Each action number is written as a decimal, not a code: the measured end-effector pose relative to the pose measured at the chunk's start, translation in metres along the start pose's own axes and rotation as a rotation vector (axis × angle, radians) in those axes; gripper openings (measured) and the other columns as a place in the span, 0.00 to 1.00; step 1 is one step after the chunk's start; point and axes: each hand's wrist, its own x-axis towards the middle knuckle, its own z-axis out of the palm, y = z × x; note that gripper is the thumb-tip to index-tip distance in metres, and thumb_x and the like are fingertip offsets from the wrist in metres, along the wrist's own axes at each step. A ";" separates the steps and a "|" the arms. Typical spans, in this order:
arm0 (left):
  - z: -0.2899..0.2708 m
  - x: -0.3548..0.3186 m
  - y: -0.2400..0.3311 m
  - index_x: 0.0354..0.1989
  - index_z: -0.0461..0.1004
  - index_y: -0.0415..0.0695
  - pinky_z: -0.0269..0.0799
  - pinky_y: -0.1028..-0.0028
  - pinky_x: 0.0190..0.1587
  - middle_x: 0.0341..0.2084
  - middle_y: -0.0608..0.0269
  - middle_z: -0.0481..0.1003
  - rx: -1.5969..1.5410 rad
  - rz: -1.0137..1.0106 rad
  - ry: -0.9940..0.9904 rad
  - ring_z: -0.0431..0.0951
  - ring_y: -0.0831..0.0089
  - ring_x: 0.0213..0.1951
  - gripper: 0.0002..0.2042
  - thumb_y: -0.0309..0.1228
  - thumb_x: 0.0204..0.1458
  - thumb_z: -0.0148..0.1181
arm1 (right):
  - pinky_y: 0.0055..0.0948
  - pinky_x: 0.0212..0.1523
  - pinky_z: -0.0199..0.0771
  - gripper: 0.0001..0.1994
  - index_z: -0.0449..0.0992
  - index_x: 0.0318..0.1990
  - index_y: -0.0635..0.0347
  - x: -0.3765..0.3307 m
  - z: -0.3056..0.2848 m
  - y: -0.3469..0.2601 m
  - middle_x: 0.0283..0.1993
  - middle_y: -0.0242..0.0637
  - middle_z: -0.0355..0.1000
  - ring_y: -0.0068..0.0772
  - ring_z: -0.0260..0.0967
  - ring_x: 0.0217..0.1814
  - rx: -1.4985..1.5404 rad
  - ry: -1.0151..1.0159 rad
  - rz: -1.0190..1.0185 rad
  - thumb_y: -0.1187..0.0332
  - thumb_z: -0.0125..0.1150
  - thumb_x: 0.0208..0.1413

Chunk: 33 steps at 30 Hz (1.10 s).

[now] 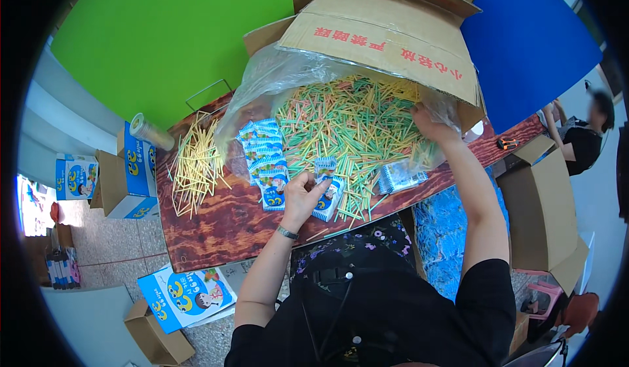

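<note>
A large heap of thin pastel sticks (347, 121), green, yellow and pink, spills from a tipped cardboard carton (386, 30) lined with clear plastic (282, 66). My left hand (300, 200) is closed at the near edge of the heap, its thumb on a small blue-and-white packet (327, 203). To its left, several similar packets (265, 147) lie overlapped in a column. My right hand (434, 126) reaches into the right side of the heap by the plastic; its bent fingertips are partly hidden among the sticks. Near that forearm lie more packets (401, 176), seen edge-on.
Plain yellow sticks (196, 164) are piled on the left of the wood-patterned table (216, 236), near a clear canister (151, 131). Blue printed boxes (137, 164) stand beyond the left edge. An open carton (540, 210) is at the right. Another person (580, 134) is at far right.
</note>
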 end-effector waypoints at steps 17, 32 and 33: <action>-0.005 0.014 0.025 0.37 0.75 0.38 0.60 0.79 0.26 0.25 0.74 0.72 -0.443 -0.004 0.059 0.65 0.86 0.25 0.09 0.28 0.51 0.66 | 0.26 0.38 0.73 0.14 0.68 0.36 0.59 -0.028 -0.061 -0.080 0.30 0.30 0.70 0.21 0.69 0.34 1.262 -0.988 -0.352 0.58 0.46 0.67; -0.008 0.026 0.021 0.38 0.75 0.38 0.64 0.82 0.28 0.27 0.72 0.75 -0.446 -0.018 0.109 0.68 0.88 0.27 0.08 0.28 0.53 0.63 | 0.23 0.35 0.68 0.11 0.69 0.40 0.59 -0.055 -0.050 -0.149 0.33 0.28 0.70 0.20 0.68 0.35 1.612 -1.240 -0.351 0.60 0.51 0.66; -0.014 0.024 0.018 0.38 0.75 0.38 0.64 0.82 0.28 0.27 0.72 0.75 -0.446 -0.014 0.111 0.68 0.88 0.27 0.08 0.28 0.53 0.63 | 0.23 0.35 0.68 0.11 0.69 0.40 0.59 -0.055 -0.054 -0.147 0.33 0.28 0.70 0.20 0.68 0.35 1.610 -1.237 -0.354 0.60 0.51 0.66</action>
